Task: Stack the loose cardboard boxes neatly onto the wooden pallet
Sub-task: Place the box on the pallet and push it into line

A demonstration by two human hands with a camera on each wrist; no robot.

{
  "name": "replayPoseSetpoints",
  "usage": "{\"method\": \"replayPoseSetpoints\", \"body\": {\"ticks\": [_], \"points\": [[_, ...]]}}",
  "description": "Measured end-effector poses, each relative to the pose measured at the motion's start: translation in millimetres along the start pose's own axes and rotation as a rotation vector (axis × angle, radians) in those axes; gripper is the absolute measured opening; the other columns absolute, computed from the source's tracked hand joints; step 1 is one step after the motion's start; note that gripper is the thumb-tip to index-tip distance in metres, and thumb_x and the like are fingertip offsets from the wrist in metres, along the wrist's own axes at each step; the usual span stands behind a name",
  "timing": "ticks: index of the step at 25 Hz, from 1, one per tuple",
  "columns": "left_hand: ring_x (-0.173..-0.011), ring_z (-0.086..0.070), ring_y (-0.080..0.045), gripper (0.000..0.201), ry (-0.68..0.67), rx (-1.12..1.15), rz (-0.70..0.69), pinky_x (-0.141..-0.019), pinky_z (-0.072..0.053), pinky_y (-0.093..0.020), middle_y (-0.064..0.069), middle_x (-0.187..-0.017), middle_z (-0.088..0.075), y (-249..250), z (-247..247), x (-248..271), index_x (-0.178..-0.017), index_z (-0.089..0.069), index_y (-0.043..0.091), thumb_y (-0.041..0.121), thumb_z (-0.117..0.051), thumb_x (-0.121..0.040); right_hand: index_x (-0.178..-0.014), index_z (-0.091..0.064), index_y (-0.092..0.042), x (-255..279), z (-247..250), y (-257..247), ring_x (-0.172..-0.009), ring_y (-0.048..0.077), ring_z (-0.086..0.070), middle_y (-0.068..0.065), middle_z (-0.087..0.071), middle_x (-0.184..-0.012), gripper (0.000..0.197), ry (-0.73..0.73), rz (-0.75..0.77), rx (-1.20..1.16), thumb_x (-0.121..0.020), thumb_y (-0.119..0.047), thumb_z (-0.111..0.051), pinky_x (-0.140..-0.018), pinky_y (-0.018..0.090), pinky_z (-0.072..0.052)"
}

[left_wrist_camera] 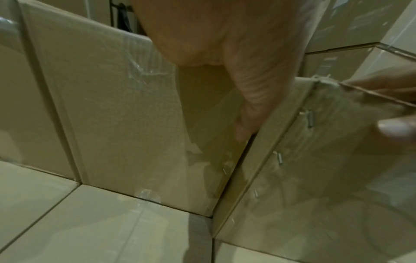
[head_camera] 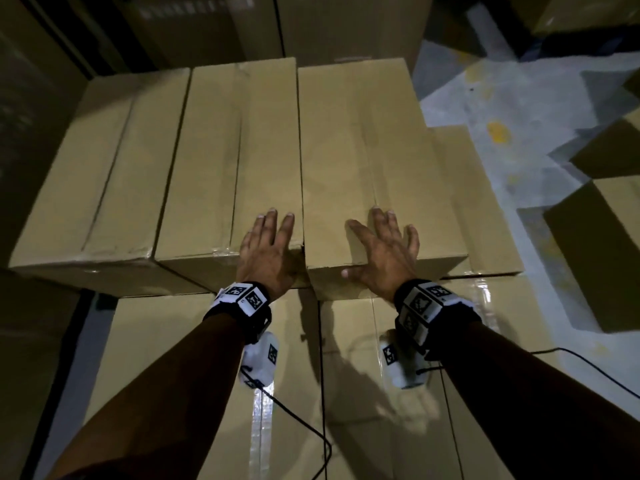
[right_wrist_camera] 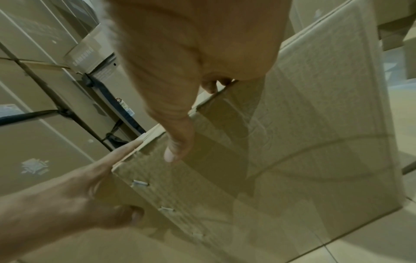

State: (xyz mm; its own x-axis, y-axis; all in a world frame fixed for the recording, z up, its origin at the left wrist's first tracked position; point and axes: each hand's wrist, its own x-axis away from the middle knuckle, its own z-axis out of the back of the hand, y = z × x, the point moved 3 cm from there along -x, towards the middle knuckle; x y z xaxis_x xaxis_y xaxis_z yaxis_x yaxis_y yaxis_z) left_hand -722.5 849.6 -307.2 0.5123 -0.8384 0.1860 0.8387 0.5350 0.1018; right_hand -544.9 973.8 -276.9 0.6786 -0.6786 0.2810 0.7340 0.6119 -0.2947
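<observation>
Three tan cardboard boxes stand side by side on a lower layer of boxes point(head_camera: 194, 375): a left box point(head_camera: 86, 174), a middle box point(head_camera: 228, 161) and a right box point(head_camera: 367, 161). My left hand point(head_camera: 273, 237) lies flat on the middle box's near right corner. In the left wrist view its thumb point(left_wrist_camera: 247, 106) points down the seam between the middle box and the stapled right box point(left_wrist_camera: 315, 160). My right hand point(head_camera: 381, 244) lies flat on the right box's top. Its thumb point(right_wrist_camera: 178, 142) lies over the front face of that box point(right_wrist_camera: 292, 142). No pallet is visible.
Taller stacks of cartons point(head_camera: 346, 26) rise behind the row. A lower box point(head_camera: 485, 209) sticks out to the right of the right box. Loose boxes point(head_camera: 595, 244) sit on the stained grey floor point(head_camera: 498, 133) at right. Black cables point(head_camera: 304, 420) trail over the lower layer.
</observation>
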Motion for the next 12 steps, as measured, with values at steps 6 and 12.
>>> {"method": "replayPoseSetpoints", "body": {"ticks": [6, 12], "points": [[-0.152, 0.011, -0.027, 0.124, -0.072, 0.041, 0.017, -0.122, -0.002, -0.046, -0.004, -0.165, 0.017, 1, 5, 0, -0.156, 0.011, 0.033, 0.072, -0.07, -0.071, -0.155, -0.022, -0.043, -17, 8, 0, -0.155, 0.025, 0.008, 0.002, 0.004, -0.169, 0.09, 0.006, -0.001, -0.01, -0.082, -0.054, -0.074, -0.12, 0.052, 0.005], [-0.153, 0.005, -0.027, 0.094, 0.008, 0.005, 0.054, -0.122, -0.004, -0.044, -0.005, -0.166, 0.01, 6, 5, 1, -0.157, 0.006, 0.037, 0.078, -0.038, -0.086, -0.155, -0.022, -0.043, -32, 12, 0, -0.155, 0.027, 0.007, 0.003, 0.003, -0.169, 0.091, 0.004, -0.001, 0.002, -0.082, -0.054, -0.074, -0.12, 0.054, 0.004]]}}
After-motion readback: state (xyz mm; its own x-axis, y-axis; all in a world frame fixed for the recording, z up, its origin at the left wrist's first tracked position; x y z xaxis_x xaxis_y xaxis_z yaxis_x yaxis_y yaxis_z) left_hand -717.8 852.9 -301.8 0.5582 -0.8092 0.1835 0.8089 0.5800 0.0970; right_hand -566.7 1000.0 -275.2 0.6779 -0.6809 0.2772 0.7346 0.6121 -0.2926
